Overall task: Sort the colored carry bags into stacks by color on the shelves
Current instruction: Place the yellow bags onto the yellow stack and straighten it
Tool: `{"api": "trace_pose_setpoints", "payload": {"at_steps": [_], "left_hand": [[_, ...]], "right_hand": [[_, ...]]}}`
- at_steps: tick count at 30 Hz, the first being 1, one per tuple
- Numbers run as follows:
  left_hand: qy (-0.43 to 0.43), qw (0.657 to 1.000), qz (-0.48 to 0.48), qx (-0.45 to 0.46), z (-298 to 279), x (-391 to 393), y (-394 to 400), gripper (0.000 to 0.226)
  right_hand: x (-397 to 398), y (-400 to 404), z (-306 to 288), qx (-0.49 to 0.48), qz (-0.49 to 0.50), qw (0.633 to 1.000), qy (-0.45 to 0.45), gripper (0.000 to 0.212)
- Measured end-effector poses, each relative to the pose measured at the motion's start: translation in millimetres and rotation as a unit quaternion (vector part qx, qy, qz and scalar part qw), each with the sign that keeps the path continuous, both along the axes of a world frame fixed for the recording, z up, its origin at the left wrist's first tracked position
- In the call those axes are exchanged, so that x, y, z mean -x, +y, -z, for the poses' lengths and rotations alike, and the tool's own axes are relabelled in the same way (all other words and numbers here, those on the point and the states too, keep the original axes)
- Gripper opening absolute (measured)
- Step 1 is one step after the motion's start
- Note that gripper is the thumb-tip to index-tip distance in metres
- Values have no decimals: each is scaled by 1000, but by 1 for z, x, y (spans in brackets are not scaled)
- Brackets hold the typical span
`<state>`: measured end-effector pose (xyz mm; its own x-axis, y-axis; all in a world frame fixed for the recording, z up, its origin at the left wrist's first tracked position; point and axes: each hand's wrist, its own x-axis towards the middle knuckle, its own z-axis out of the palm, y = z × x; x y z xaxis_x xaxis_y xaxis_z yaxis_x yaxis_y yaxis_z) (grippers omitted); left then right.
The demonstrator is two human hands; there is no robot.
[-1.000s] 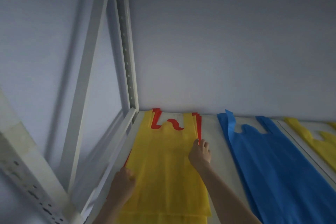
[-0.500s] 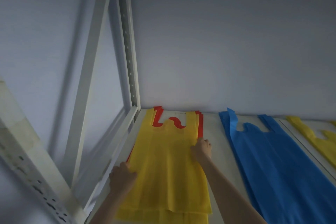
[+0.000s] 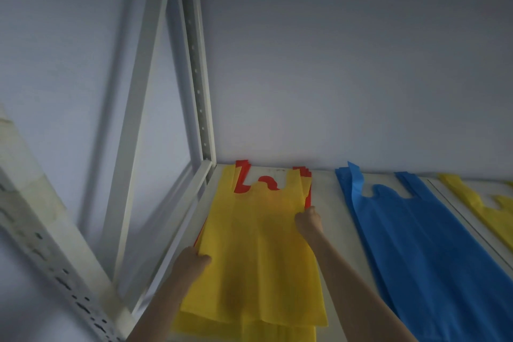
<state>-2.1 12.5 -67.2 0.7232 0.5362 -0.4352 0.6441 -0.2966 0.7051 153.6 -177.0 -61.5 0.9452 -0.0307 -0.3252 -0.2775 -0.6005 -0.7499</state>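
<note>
A thin yellow nonwoven carry bag (image 3: 258,253) lies flat between both hands on the white shelf (image 3: 333,230), handles pointing away, over red bags (image 3: 244,178); left hand (image 3: 191,264) and farther-forward right hand (image 3: 309,221) pinch its side edges.
</note>
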Motion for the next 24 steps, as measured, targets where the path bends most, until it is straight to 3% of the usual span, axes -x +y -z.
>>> {"api": "trace_pose_setpoints", "payload": {"at_steps": [5,7,9,11,13,16,24], "left_hand": [[-7,998,-11,-58,6,-1,-3,32],[6,995,-21,-94,4,-1,-3,20],[26,992,-28,-116,7,-1,-1,44],[29,995,-10,-100,9,-1,-1,44],[4,998,6,-68,8,2,-1,22],[2,999,-1,-43,8,3,-2,47],[-34,998,39,-26,9,1,-9,47]], "right_hand": [[3,-8,-3,2,23,1000,1,52],[2,-11,-4,-2,25,1000,6,53],[1,-13,-4,2,22,1000,7,48],[2,-15,-5,13,14,1000,-2,41],[1,-16,-6,32,7,999,-12,37],[1,-17,-5,36,0,999,-21,38],[0,-25,0,34,-4,999,27,40]]}}
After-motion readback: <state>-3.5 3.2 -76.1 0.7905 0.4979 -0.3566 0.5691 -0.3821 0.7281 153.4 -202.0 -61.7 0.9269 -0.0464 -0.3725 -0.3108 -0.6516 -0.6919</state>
